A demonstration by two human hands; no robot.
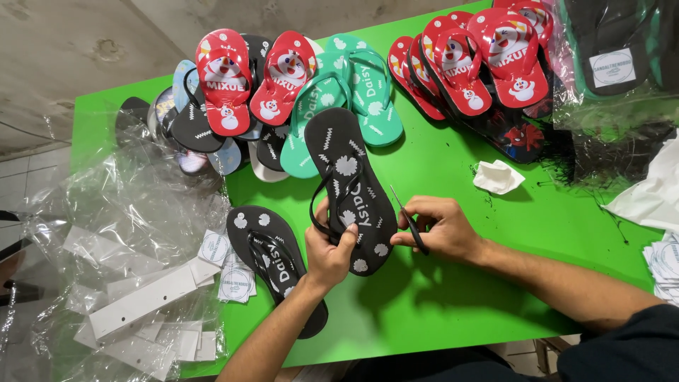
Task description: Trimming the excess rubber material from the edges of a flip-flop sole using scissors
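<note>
This looks like a small footwear packing workshop. Piles of red flip-flops (488, 60) and teal flip-flops (346, 99) crowd the far edge of a bright green counter (453, 297). Clear plastic bags (134, 212), white card hangers (141, 301) and round paper labels (226, 265) lie at its left edge, against a bare concrete wall (71, 49).

I see a green tabletop (453, 297). At twelve o'clock sit teal flip-flops (353, 92); at eleven and one, red snowman flip-flops (225, 78). A crumpled white tissue (498, 177) lies at two o'clock, clear plastic bags (134, 205) and white card strips (141, 301) at eight.
</note>
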